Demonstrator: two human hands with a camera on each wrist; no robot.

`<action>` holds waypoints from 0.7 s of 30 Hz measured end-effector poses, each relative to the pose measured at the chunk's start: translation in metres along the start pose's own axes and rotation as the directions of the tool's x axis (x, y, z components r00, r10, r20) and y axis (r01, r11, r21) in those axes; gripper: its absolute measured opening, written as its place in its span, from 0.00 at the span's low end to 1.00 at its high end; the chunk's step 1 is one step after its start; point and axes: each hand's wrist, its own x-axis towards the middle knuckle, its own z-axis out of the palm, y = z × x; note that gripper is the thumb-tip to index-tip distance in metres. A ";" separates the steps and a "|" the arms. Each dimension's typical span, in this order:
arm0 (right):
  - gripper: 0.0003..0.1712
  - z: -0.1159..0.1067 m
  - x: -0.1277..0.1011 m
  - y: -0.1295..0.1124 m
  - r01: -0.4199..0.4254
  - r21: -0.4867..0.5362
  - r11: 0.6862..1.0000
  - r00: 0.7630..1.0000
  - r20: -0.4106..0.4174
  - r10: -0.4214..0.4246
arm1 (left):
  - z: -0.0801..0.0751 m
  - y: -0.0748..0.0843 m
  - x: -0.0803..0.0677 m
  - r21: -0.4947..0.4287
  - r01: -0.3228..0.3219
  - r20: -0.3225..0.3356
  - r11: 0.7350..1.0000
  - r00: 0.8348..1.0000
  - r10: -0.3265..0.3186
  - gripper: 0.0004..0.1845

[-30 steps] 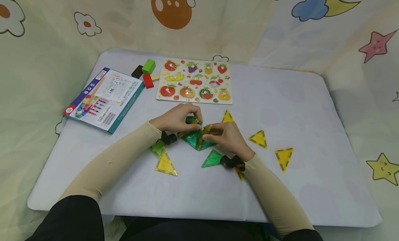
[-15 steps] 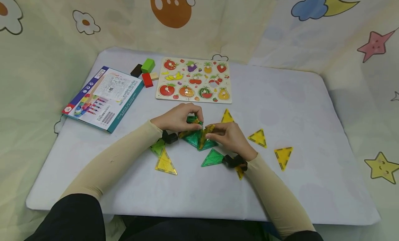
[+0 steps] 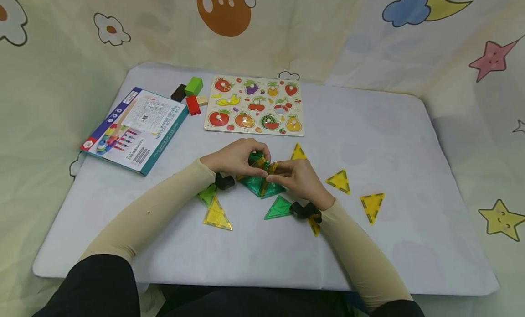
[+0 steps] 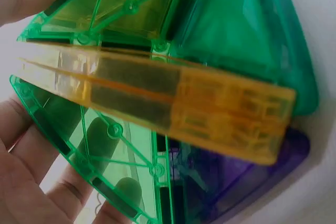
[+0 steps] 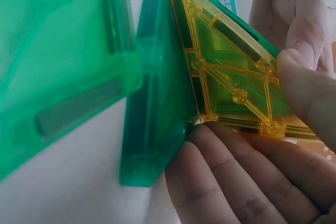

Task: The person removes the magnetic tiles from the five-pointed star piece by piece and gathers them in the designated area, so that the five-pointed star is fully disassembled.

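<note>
Green and yellow see-through tiles (image 3: pixel 258 180) stand in a little pile in the middle of the frame, on the white table (image 3: pixel 369 139). Your left hand (image 3: pixel 235 157) and right hand (image 3: pixel 301 180) both pinch a yellow tile (image 3: pixel 262 164) on top, fingers curled, so the tiles lean together and don't fall.

Head view: we look forward and down from above the desk's (image 3: pixel 369 139) near edge, taking in its whole top. Wrist views: both pressed close against the tile cluster (image 4: pixel 157 108) at mid-desk, shared with the head view.
</note>
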 end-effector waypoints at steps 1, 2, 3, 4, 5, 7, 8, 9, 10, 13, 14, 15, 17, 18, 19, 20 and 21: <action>0.14 0.000 0.000 0.000 0.001 -0.001 1.000 1.000 -0.003 -0.001 | 0.000 0.000 0.000 0.010 -0.001 0.007 1.000 1.000 0.001 0.17; 0.14 0.000 -0.001 0.001 0.003 -0.001 1.000 1.000 -0.006 -0.003 | 0.001 -0.001 0.001 0.022 -0.001 0.016 1.000 1.000 0.001 0.18; 0.13 0.000 -0.001 0.001 0.004 -0.001 1.000 1.000 -0.010 -0.004 | 0.002 -0.002 0.001 0.035 -0.002 0.027 0.999 1.000 0.001 0.19; 0.13 0.000 -0.002 0.001 0.004 0.001 1.000 1.000 -0.013 -0.004 | 0.002 -0.002 0.002 0.047 -0.002 0.036 0.999 0.999 0.001 0.20; 0.13 0.000 -0.002 0.001 0.004 0.003 1.000 1.000 -0.015 -0.004 | 0.003 -0.003 0.003 0.060 -0.003 0.045 0.998 0.999 0.000 0.21; 0.12 0.000 -0.003 0.001 0.006 0.005 1.000 1.000 -0.017 -0.006 | 0.005 -0.005 0.004 0.084 -0.003 0.054 0.996 0.999 -0.001 0.22; 0.12 -0.001 -0.003 0.001 0.009 0.003 1.000 1.000 -0.018 -0.009 | 0.006 -0.005 0.005 0.093 -0.004 0.057 0.996 0.998 -0.002 0.22; 0.12 -0.001 -0.004 0.001 0.012 -0.003 1.000 1.000 -0.018 -0.012 | 0.006 -0.005 0.006 0.100 -0.005 0.058 0.995 0.998 -0.001 0.22; 0.12 -0.002 -0.004 0.001 0.016 -0.011 1.000 1.000 -0.016 -0.017 | 0.006 -0.004 0.007 0.103 -0.007 0.059 0.995 0.998 0.001 0.22; 0.13 -0.005 -0.007 0.002 0.027 -0.050 0.998 1.000 -0.014 -0.028 | 0.006 -0.001 0.008 0.113 -0.017 0.066 0.993 0.998 0.010 0.21; 0.13 -0.007 -0.008 0.002 0.028 -0.063 0.998 0.999 -0.016 -0.029 | 0.006 -0.001 0.009 0.116 -0.022 0.070 0.993 0.997 0.014 0.21; 0.14 -0.009 -0.009 0.003 0.025 -0.072 0.997 1.000 -0.017 -0.026 | 0.006 0.000 0.009 0.120 -0.022 0.071 0.993 0.997 0.014 0.21; 0.14 -0.013 -0.011 0.006 0.009 -0.078 0.997 1.000 -0.025 -0.011 | 0.005 0.000 0.009 0.125 -0.020 0.070 0.992 0.997 0.011 0.22; 0.14 -0.015 -0.012 0.007 -0.002 -0.077 0.997 1.000 -0.031 0.000 | 0.005 -0.001 0.009 0.126 -0.018 0.068 0.992 0.998 0.009 0.22; 0.14 -0.017 -0.014 0.009 -0.016 -0.069 0.997 0.999 -0.036 0.013 | 0.005 -0.001 0.008 0.127 -0.014 0.065 0.992 0.998 0.006 0.22; 0.14 -0.019 -0.015 0.010 -0.030 -0.060 0.998 0.999 -0.041 0.027 | 0.005 -0.002 0.008 0.126 -0.010 0.063 0.992 0.998 0.002 0.22; 0.14 -0.020 -0.016 0.011 -0.043 -0.051 0.998 0.998 -0.047 0.040 | 0.005 -0.002 0.007 0.125 -0.003 0.061 0.992 0.998 -0.004 0.22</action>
